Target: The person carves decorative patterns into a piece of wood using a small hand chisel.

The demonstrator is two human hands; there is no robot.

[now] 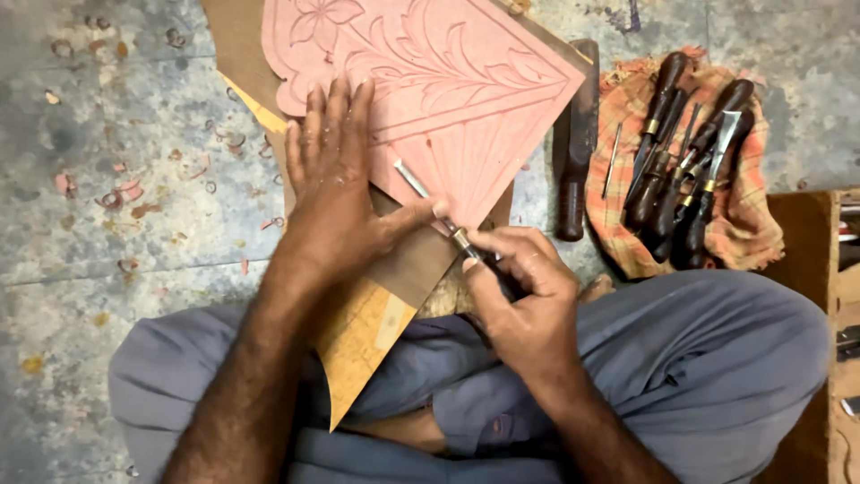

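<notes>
Head view, looking down: crossed legs in grey trousers (pixel 699 358). Right hand (pixel 520 296) is clamped around a chisel (pixel 439 211), blade on a pink carved panel (pixel 448 81). Left hand (pixel 336 179) lies flat, fingers spread, steadying the panel. Further right, dark-handled carving tools (pixel 681 161) rest on an orange checked cloth (pixel 743 224).

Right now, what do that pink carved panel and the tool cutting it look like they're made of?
The pink panel looks like a soft, matte board, perhaps wood or a composite: it has cleanly cut leaf patterns, and curled shavings lie on the floor. The chisel in the right hand has a shiny metal blade; its dark handle, mostly hidden, is probably wood.
</notes>
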